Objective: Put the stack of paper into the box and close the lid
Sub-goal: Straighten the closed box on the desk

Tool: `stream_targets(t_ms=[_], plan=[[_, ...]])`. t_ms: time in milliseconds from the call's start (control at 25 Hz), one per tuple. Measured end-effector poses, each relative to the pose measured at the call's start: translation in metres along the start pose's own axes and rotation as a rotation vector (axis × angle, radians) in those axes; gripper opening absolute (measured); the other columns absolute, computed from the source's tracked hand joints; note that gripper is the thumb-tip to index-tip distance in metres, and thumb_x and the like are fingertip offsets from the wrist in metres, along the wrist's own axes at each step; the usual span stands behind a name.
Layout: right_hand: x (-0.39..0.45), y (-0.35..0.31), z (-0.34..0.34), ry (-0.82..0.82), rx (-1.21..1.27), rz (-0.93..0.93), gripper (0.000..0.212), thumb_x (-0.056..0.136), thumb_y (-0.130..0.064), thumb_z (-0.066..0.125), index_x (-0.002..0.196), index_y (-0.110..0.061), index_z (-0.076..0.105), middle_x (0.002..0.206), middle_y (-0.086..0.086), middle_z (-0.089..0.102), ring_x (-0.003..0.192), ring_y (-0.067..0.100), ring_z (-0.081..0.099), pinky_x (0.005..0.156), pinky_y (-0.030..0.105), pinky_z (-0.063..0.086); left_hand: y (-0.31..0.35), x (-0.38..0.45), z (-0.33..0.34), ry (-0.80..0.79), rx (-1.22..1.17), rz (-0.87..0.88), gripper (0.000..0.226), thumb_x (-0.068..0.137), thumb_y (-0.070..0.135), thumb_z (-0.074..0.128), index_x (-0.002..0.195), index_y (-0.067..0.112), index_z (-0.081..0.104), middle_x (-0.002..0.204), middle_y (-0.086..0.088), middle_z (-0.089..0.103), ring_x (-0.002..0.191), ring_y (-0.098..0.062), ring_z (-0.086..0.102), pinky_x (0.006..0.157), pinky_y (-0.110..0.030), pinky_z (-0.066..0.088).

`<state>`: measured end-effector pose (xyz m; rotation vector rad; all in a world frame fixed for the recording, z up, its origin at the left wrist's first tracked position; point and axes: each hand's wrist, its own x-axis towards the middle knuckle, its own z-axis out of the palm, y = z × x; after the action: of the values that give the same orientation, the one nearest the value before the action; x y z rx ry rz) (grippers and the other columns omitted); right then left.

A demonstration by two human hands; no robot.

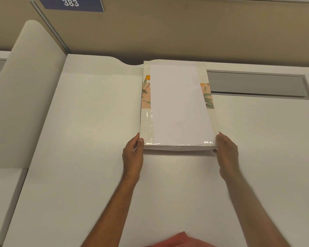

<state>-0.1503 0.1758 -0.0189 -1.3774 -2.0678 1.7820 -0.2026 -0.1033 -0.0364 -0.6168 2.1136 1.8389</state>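
Note:
A flat cream box (146, 125) with a flower print and a glossy wrap lies on the white desk (89, 139), right of the middle. A white stack of paper (179, 104) rests on top of the box and covers most of its lid. My left hand (133, 154) holds the box's near left corner with the thumb on top. My right hand (227, 155) is pressed against the near right corner, its fingertips at the box's lower edge. The box looks closed, and its inside is hidden.
A grey recessed slot (257, 84) runs along the desk to the right of the box. A white rounded divider panel (25, 90) stands at the left. A blue sign reading 383 (70, 3) hangs on the beige wall. Red cloth (178, 240) shows at the bottom edge.

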Motion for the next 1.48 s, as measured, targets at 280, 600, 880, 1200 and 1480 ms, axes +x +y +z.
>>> stream_targets(t_ms=[280, 600, 880, 1200, 1480], plan=[[-0.002, 0.000, 0.006, -0.029, -0.096, 0.023, 0.020, 0.098, -0.024, 0.044, 0.084, -0.034, 0.054, 0.076, -0.020, 0.048, 0.078, 0.011, 0.038, 0.061, 0.019, 0.035, -0.010, 0.005, 0.005, 0.003, 0.102, 0.015, 0.039, 0.103, 0.029, 0.053, 0.140, 0.023, 0.062, 0.121, 0.027, 0.066, 0.116, 0.009, 0.059, 0.099, -0.016, 0.044], [0.003, 0.005, 0.009, -0.063, -0.165, -0.014, 0.030, 0.100, -0.018, 0.040, 0.073, -0.014, 0.052, 0.078, 0.001, 0.032, 0.069, 0.017, 0.025, 0.061, 0.033, 0.020, -0.011, 0.016, 0.008, 0.035, 0.206, 0.063, 0.036, 0.104, 0.025, 0.051, 0.137, 0.022, 0.065, 0.102, 0.031, 0.059, 0.095, 0.018, 0.055, 0.082, -0.007, 0.039], [0.006, 0.011, 0.011, -0.087, -0.201, -0.040, 0.025, 0.097, -0.017, 0.039, 0.085, 0.003, 0.046, 0.084, 0.006, 0.032, 0.076, 0.020, 0.023, 0.061, 0.037, 0.016, -0.008, 0.026, 0.007, 0.044, 0.220, 0.086, 0.035, 0.105, 0.022, 0.048, 0.133, 0.019, 0.068, 0.100, 0.022, 0.063, 0.097, 0.000, 0.059, 0.088, -0.025, 0.043], [0.014, 0.016, 0.004, -0.140, -0.255, -0.134, 0.030, 0.097, -0.023, 0.041, 0.082, 0.003, 0.046, 0.080, 0.005, 0.034, 0.077, 0.022, 0.030, 0.063, 0.037, 0.021, -0.008, 0.025, 0.007, 0.011, 0.273, 0.180, 0.021, 0.102, 0.024, 0.045, 0.096, 0.030, 0.064, 0.080, 0.011, 0.052, 0.071, -0.011, 0.043, 0.074, -0.028, 0.039], [0.010, 0.021, -0.005, -0.095, -0.347, -0.213, 0.061, 0.105, -0.035, 0.056, 0.159, -0.013, 0.039, 0.154, 0.011, 0.046, 0.133, 0.029, 0.052, 0.118, 0.048, 0.040, 0.002, 0.009, -0.003, 0.048, 0.588, 0.259, 0.058, 0.104, 0.033, 0.052, 0.156, 0.012, 0.037, 0.158, -0.008, 0.041, 0.145, -0.030, 0.036, 0.119, -0.045, 0.033]])
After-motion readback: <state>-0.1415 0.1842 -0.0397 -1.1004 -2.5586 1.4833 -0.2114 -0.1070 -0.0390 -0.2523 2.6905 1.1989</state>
